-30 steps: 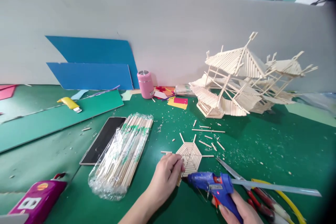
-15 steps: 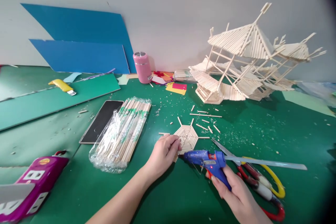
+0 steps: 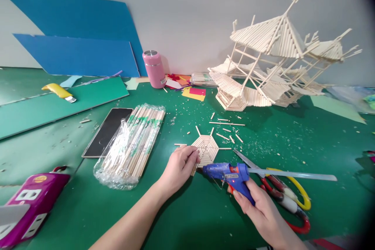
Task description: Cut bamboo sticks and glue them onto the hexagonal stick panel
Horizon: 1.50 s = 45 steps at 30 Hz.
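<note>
My right hand [image 3: 256, 205] is wrapped round a blue hot glue gun [image 3: 231, 174], with a long clear glue stick [image 3: 295, 174] sticking out of its back. The gun's nozzle points left, at the lower edge of a web-shaped panel of thin wooden sticks [image 3: 206, 150]. Several spokes reach out past the panel's rim. At its lower left edge my left hand [image 3: 181, 164] has its fingers pinched together on the panel; the fingertips partly cover that edge, and whether a loose stick is between them is hidden. Scissors [image 3: 281, 191] with red and yellow handles lie beneath and right of the gun.
Cut stick pieces [image 3: 227, 124] and crumbs lie beyond the panel. A stick-built pavilion model [image 3: 263, 66] stands at the back right. Left are a bagged stick bundle [image 3: 137, 144], a phone [image 3: 102, 131], a purple power strip [image 3: 32, 203], a yellow cutter [image 3: 58, 90] and a pink flask [image 3: 154, 69].
The whole view has shifted slightly, so things sit a little further left and higher. Both hands, the glue gun and the panel keep nearly the same positions relative to each other.
</note>
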Tool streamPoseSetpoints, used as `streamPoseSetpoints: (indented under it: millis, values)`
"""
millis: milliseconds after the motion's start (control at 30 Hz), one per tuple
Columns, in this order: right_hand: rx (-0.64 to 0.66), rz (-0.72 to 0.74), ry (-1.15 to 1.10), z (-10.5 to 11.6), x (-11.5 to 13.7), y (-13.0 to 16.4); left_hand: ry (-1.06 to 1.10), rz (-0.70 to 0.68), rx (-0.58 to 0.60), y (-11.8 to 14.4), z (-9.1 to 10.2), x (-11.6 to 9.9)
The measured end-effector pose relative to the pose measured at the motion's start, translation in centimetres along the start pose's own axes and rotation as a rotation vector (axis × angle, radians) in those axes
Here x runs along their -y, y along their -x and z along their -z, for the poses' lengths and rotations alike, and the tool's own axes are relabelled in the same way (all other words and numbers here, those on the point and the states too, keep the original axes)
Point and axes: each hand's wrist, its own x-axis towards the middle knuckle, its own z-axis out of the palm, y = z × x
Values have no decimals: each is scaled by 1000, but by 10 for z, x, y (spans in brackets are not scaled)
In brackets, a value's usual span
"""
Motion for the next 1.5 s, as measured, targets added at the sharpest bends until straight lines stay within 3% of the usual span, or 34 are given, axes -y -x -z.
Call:
streamPoseSetpoints:
  millis: [633, 1500]
  values:
    - [52, 12, -32, 4, 7, -1, 13, 11, -5, -1, 0, -2]
    - [18, -7, -12, 2, 4, -1, -2, 13, 5, -1, -1, -2]
